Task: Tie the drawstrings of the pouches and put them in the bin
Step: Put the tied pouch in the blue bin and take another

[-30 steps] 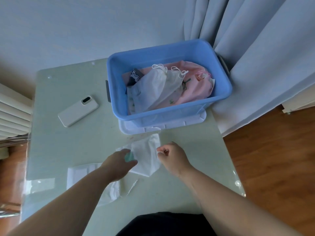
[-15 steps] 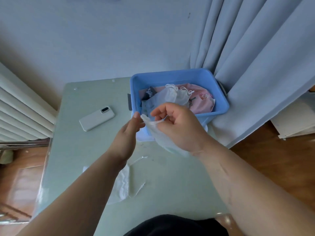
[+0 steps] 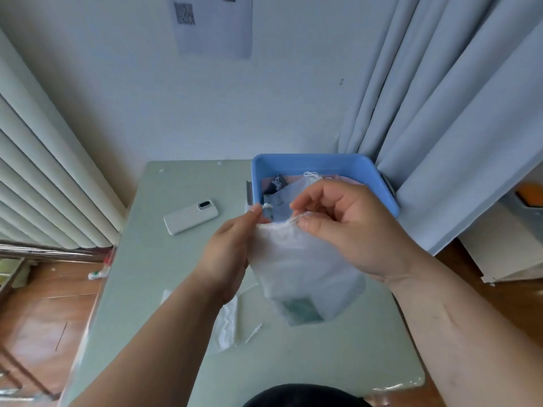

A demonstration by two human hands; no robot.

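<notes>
Head view: a white pouch (image 3: 302, 274) hangs above the surface (image 3: 164, 289), just in front of the blue bin (image 3: 311, 164), held at its mouth by both hands. The left hand (image 3: 232, 249) pinches the drawstring (image 3: 289, 221) at one side, the right hand (image 3: 346, 227) at the other. More pouches (image 3: 293, 188) lie in the bin.

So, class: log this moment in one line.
left hand: pinches drawstring; right hand: pinches drawstring; pouch: held up, outside bin
</notes>
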